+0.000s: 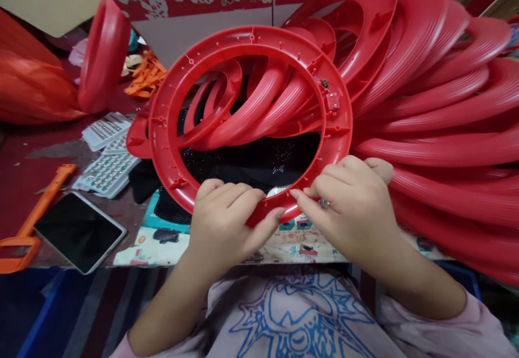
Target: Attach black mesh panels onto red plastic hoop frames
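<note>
Both my hands grip a red plastic ring [243, 34] at its near edge, its hollow ribbed inside facing me. My left hand [227, 223] is closed round the near left rim, the thumb lying along the ring. My right hand [348, 206] is closed on the near right rim, thumb and finger pinched close to the inner edge. Something small and shiny [323, 203] shows between the right fingers; I cannot make out what it is. A small red part with a metal piece [332, 101] sits inside the ring's right side.
Many red ring halves [441, 109] are piled on the right and behind. A phone [81, 232], an orange plastic handle [40, 206] and clear trays of small metal parts [106, 171] lie left. Orange pieces [148, 74] and a printed carton [194, 17] are farther back.
</note>
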